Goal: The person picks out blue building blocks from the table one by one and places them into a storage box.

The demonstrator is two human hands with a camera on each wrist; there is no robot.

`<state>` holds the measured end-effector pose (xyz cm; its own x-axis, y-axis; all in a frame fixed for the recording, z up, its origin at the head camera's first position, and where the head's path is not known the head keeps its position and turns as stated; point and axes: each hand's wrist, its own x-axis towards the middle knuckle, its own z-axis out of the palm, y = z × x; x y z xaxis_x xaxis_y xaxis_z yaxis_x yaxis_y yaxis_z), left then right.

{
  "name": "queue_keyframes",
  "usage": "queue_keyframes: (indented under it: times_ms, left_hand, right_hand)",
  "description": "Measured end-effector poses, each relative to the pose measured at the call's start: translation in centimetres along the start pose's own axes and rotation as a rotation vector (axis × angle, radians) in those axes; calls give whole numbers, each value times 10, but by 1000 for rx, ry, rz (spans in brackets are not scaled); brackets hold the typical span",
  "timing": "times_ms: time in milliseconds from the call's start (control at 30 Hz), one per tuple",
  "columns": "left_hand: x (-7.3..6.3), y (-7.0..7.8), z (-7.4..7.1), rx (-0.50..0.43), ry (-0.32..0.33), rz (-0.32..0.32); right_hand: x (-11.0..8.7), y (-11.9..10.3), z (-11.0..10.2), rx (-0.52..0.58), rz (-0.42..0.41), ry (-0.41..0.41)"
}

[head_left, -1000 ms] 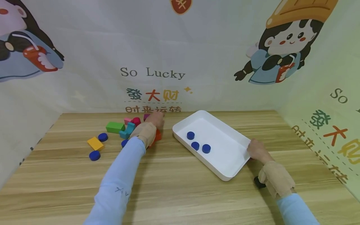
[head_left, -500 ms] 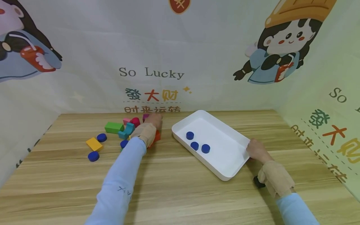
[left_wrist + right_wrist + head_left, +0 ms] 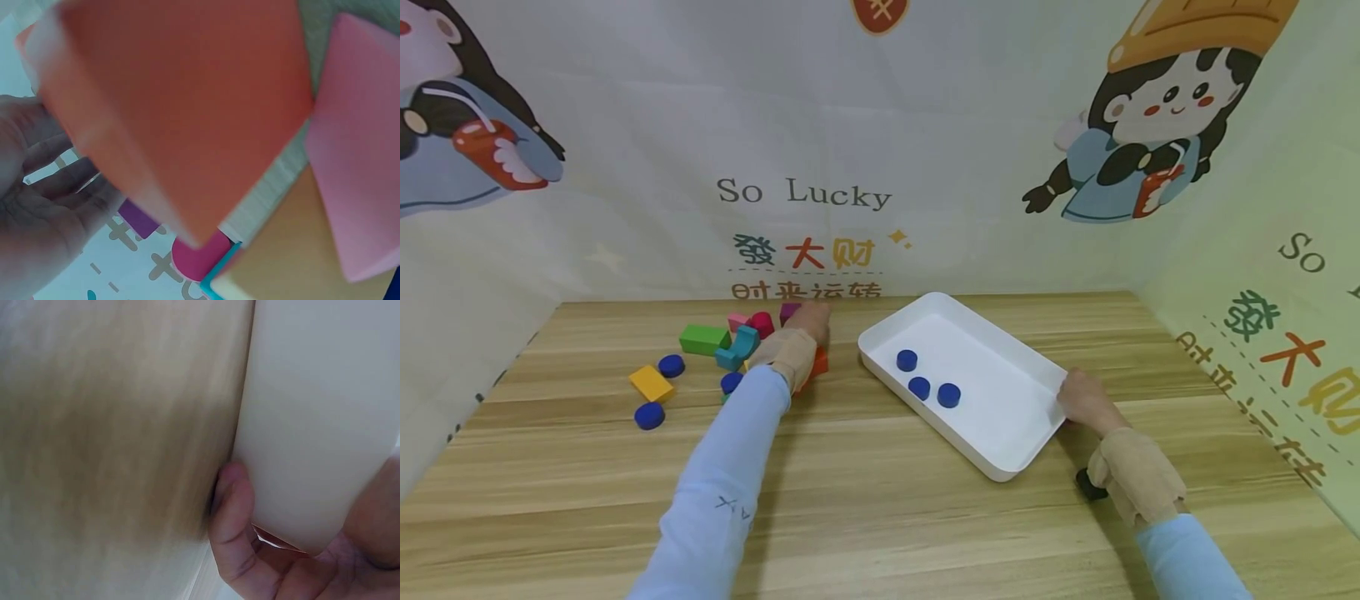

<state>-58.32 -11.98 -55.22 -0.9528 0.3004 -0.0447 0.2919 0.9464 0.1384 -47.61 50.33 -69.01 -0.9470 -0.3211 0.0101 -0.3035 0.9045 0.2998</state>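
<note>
In the head view my left hand reaches into the colored blocks at the back, beside a purple block and beyond an orange-red block. Up close in the left wrist view, that orange block covers the fingertips of the left hand; I cannot tell whether they hold anything. My right hand grips the right end of a white tray. From the right wrist, curled fingers lie against the tray's outer wall. Inside the tray are three blue discs.
Left of the tray lie a green block, a teal curved block, a crimson cylinder and a yellow block. Blue discs lie around them. A printed cloth rises behind the wooden table.
The head view shifts very slightly. Both hands, the tray and the blocks stay practically where they were.
</note>
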Motion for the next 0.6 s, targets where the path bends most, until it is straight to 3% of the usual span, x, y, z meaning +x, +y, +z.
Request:
queue_keyframes:
  times_ms: [33,67,133,167,233,467,600]
  left_hand:
    - [20,-13,19,1,8,-5]
    - [32,-20,29,2,11,-6]
    - [43,-27,39,9,7,-17]
    - [41,-26,37,12,9,-16]
    - [28,-16,26,13,17,-22]
    - [-54,32,-43,-7,-6,9]
    - [-71,41,-57,1,45,54]
  right_hand:
    - [0,1,2,-13,-12,3]
    - [1,1,3,-32,-28,3]
    - [2,3,7,-54,-47,7]
    - [3,3,9,-71,-60,8]
    - [4,5,13,-63,-56,20]
    - [4,8,21,-54,-63,45]
    - [3,8,20,-96,-84,36]
